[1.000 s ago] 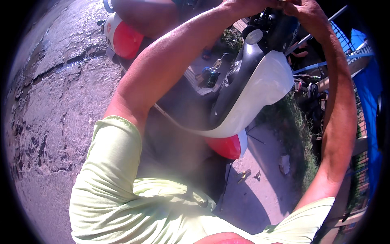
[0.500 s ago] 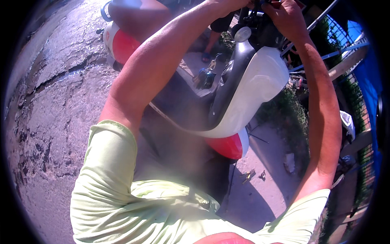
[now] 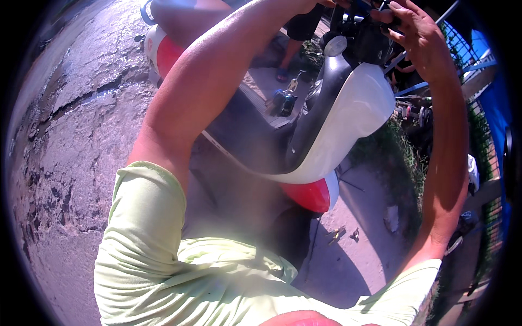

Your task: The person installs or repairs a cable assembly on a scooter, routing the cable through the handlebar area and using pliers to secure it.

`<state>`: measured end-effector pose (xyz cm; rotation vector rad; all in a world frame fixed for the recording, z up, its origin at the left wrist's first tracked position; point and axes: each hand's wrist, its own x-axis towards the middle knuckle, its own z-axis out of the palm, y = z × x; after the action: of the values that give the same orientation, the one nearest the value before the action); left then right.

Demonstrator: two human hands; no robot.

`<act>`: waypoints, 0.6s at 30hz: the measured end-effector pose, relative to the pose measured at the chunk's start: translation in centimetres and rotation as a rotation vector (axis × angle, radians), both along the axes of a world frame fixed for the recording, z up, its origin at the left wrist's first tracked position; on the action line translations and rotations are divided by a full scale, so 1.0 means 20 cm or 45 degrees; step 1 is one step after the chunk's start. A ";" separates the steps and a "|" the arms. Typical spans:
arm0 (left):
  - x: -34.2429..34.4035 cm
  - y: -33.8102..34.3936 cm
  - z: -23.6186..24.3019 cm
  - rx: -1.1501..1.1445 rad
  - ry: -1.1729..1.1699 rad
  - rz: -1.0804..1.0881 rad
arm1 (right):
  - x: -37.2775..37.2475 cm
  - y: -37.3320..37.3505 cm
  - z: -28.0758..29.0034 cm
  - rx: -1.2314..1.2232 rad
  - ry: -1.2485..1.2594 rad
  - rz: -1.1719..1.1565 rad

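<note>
My right hand is at the upper right, beside the black handlebar area of a scooter with a white body panel. Its fingers are bent around a small dark part that I cannot make out. At the top edge my left hand is mostly cut off, so its fingers and anything in them are hidden. It is near the same black assembly. A round, pale, mirror-like disc sits just below the hands. Black trim and a red and white fender belong to the scooter.
On the scooter's dark footboard lies a dark object with a metal hook. Another person's lower leg stands beyond. Small yellowish tools lie on the paving. Cracked concrete stretches left; blue tarp hangs at the right.
My right hand has moved right and its fingers have loosened and spread somewhat from the handlebar area. The scooter sits slightly farther right in the picture.
</note>
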<state>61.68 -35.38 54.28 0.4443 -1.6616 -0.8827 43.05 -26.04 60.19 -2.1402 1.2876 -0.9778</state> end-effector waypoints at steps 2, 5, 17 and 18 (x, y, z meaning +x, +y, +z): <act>0.01 -0.02 0.00 0.009 -0.006 -0.002 | 0.04 0.01 -0.07 -0.025 -0.056 -0.073; 0.04 -0.02 -0.02 0.025 -0.018 0.021 | 0.06 0.02 -0.09 0.060 -0.167 -0.056; -0.03 -0.06 0.04 0.072 -0.026 -0.017 | -0.24 -0.24 -0.12 -0.976 0.645 -0.328; -0.03 -0.05 0.04 0.101 -0.036 -0.011 | -0.22 -0.29 -0.11 -1.104 0.720 -0.334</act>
<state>61.17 -36.40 55.12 0.5068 -1.6597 -0.9552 38.63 -31.75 58.07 -3.1335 1.6222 -1.2451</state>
